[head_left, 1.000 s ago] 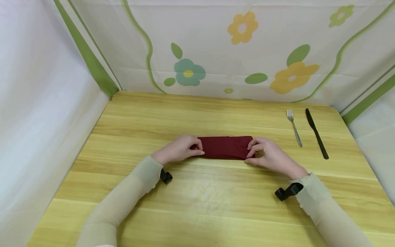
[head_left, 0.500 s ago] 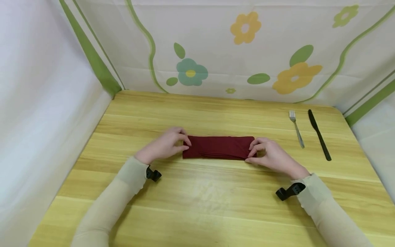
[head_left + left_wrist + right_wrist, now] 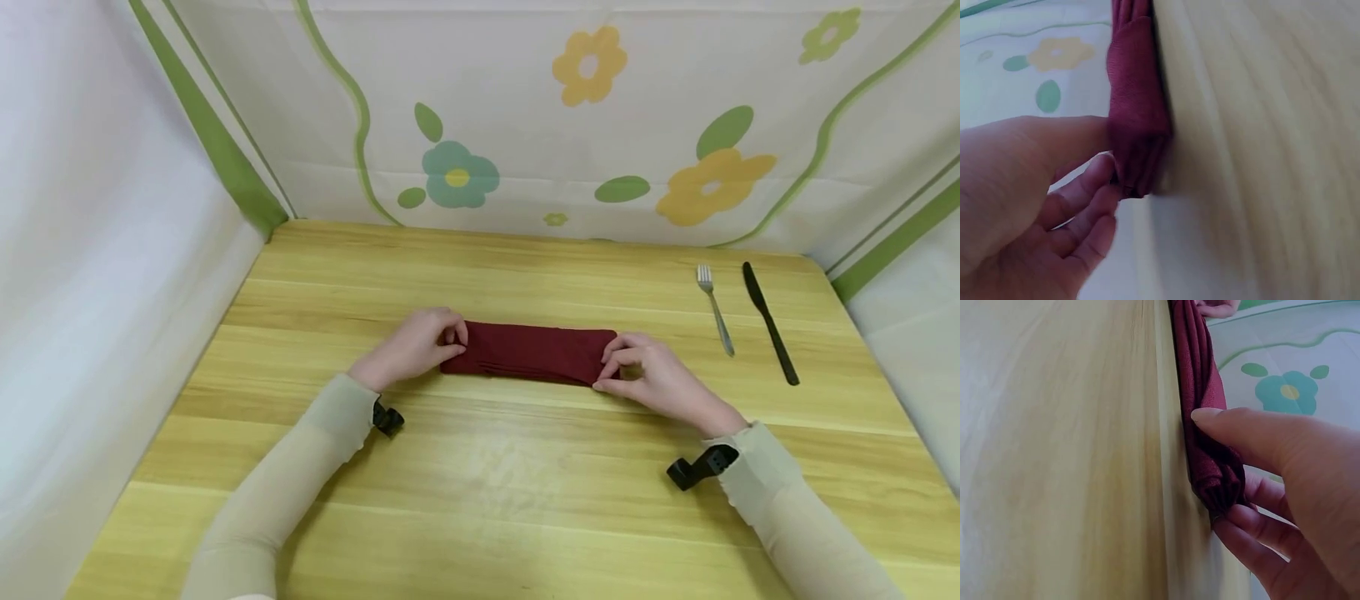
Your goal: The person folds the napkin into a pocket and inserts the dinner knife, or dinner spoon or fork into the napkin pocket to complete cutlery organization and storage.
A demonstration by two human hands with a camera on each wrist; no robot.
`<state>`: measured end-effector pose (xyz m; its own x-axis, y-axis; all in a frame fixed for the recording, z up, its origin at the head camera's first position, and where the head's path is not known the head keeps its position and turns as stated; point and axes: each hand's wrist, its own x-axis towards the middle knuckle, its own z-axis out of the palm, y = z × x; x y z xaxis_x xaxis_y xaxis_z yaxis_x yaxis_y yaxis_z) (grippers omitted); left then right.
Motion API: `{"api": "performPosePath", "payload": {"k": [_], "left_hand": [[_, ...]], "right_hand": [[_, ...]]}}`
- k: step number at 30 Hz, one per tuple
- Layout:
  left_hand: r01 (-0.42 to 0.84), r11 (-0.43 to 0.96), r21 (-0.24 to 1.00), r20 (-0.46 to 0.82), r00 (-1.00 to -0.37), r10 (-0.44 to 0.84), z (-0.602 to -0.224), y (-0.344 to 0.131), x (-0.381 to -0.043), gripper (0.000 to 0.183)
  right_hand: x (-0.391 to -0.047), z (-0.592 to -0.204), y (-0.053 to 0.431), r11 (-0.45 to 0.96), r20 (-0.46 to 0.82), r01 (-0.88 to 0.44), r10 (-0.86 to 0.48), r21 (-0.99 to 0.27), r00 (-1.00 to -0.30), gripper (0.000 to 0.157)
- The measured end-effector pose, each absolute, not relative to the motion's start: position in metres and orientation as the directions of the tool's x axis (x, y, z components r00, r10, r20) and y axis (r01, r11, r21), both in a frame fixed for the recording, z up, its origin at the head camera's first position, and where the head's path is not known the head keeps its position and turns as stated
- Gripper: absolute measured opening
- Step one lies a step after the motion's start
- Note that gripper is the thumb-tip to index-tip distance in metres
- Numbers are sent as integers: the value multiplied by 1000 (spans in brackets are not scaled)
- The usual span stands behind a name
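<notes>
A dark red cloth napkin (image 3: 536,350), folded into a long flat strip of several layers, lies crosswise on the wooden table (image 3: 510,500). My left hand (image 3: 416,346) pinches its left end between thumb and fingers. In the left wrist view, the thumb lies along the cloth (image 3: 1138,94) and the fingertips sit at its layered end. At the opposite end my right hand (image 3: 656,379) grips the strip. Seen from the right wrist, that thumb presses the side of the napkin (image 3: 1200,450) while curled fingers (image 3: 1260,528) touch its bunched end. The cloth's underside is hidden.
Toward the back right of the table lie a silver fork (image 3: 716,310) and, to its right, a black knife (image 3: 771,325). A white curtain (image 3: 525,125) with printed flowers hangs along the table's back edge, and white cloth (image 3: 135,250) borders the left side.
My left hand has slid left along the napkin, uncovering more of it, and now grips its left end, which sits slightly farther back. The right hand stays at the right end.
</notes>
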<state>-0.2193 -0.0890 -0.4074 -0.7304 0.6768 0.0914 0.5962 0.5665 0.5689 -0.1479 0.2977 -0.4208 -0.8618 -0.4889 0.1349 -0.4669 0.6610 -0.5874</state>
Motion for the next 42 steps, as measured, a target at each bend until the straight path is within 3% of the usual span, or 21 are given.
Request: {"api": "performPosePath", "payload": {"k": [4, 9, 19, 24, 28, 33, 42], "left_hand": [[650, 542, 533, 138, -698, 702, -403, -87, -207, 13], [697, 549, 462, 76, -647, 759, -404, -85, -193, 26], [720, 532, 445, 113, -635, 764, -406, -86, -198, 18], [696, 551, 461, 81, -651, 755, -405, -84, -198, 17], [696, 578, 426, 63, -660, 749, -403, -78, -195, 25], [722, 570, 391, 80, -644, 761, -406, -71, -191, 28], [712, 562, 421, 93, -650, 754, -410, -69, -193, 21]], "right_hand": [[-146, -420, 299, 674, 154, -460, -463, -578, -873, 11], [-144, -417, 302, 696, 179, -497, -480, -518, -859, 21], [-146, -412, 307, 731, 187, -543, -515, -414, -836, 18], [-145, -411, 310, 731, 164, -487, -471, -477, -867, 16], [-144, -414, 312, 703, 230, -460, -403, -543, -886, 17], [-143, -420, 314, 717, 306, -496, -392, -490, -868, 19], [-139, -422, 315, 748, 222, -468, -414, -471, -883, 31]]}}
